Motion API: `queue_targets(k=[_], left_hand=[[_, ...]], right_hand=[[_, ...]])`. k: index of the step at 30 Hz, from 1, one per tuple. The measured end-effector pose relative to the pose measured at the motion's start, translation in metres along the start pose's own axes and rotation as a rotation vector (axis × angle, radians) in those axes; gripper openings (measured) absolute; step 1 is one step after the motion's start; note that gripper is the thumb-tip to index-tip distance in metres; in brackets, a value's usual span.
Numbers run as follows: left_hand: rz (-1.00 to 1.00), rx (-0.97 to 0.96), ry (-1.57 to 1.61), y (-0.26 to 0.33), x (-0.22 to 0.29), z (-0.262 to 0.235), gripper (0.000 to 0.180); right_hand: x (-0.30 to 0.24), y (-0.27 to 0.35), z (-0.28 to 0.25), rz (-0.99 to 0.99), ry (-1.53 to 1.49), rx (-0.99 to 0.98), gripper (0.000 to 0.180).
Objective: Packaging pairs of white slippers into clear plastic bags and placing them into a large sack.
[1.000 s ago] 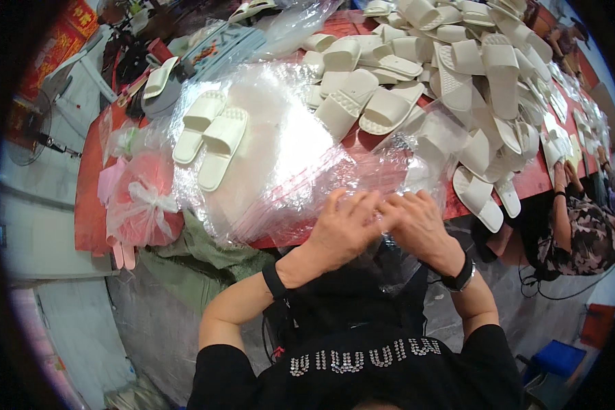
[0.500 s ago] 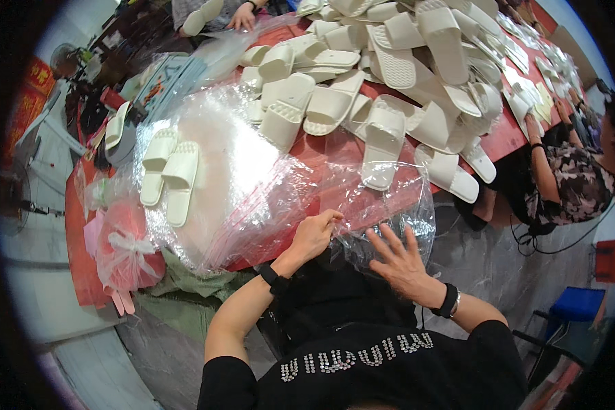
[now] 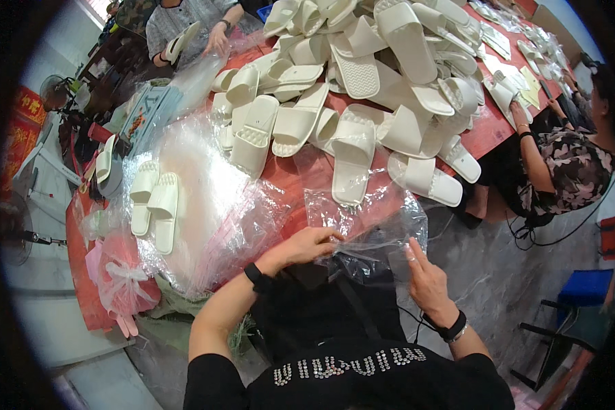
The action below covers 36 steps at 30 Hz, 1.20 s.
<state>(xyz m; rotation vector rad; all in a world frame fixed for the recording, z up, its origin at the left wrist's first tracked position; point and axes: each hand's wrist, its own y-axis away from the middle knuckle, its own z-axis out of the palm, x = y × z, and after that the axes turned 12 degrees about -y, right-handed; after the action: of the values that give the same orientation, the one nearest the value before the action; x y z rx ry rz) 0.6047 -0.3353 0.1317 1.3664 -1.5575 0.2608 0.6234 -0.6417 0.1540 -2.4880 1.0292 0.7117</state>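
Observation:
A clear plastic bag (image 3: 372, 236) hangs over the table's near edge, its edge pulled out between my two hands. My left hand (image 3: 307, 246) is closed, pinching the bag's left side. My right hand (image 3: 429, 285) has its fingers pressed together at the bag's right side, with the film reaching to its fingertips. Just beyond the bag lies a cream slide slipper (image 3: 352, 171), the nearest of a big heap. Farther left, a pair of cream slippers (image 3: 162, 210) rests on a stack of clear plastic bags (image 3: 208, 184).
Several more slippers (image 3: 403, 41) pile up on the red table (image 3: 287, 213). A knotted pink bag (image 3: 124, 280) sits at the left edge. Two people work nearby: one sleeve (image 3: 178, 31) at the far side, another person's arm (image 3: 536, 154) at right. A blue chair (image 3: 584, 287) stands lower right.
My right hand has gone from spread fingers to fingers together at the bag's edge. The bag is now stretched between both hands. The view has shifted, so the table sits lower.

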Motion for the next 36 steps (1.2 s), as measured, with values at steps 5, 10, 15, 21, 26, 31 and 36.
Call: queue_targets(k=[5,10,15,21,26,31,36], left_hand=[[0.099,0.266,0.305,-0.024,0.006,-0.064,0.033],[-0.065,0.576,-0.068,-0.075,-0.005,-0.121,0.039],[-0.161,0.961,-0.957,-0.13,-0.021,-0.134,0.061],[-0.34,0.865,-1.161,-0.143,-0.02,-0.148,0.04],[0.049,1.096,-1.122,-0.097,0.0,-0.158,0.038],[0.275,1.168,-1.215,-0.029,0.03,-0.175,0.032],[0.259,1.17,-1.209,0.029,0.053,-0.195,0.044]], right_hand=[[0.001,0.008,-0.022,-0.072,-0.049,-0.015,0.045],[-0.009,0.021,-0.02,-0.103,-0.166,-0.138,0.04],[-0.014,0.038,-0.011,-0.074,-0.219,-0.221,0.045],[-0.012,0.041,-0.012,-0.006,-0.215,-0.178,0.045],[-0.006,0.037,-0.01,0.005,-0.22,-0.196,0.043],[-0.006,0.019,-0.005,-0.075,-0.238,-0.204,0.042],[-0.013,0.016,-0.001,-0.117,-0.236,-0.179,0.043]])
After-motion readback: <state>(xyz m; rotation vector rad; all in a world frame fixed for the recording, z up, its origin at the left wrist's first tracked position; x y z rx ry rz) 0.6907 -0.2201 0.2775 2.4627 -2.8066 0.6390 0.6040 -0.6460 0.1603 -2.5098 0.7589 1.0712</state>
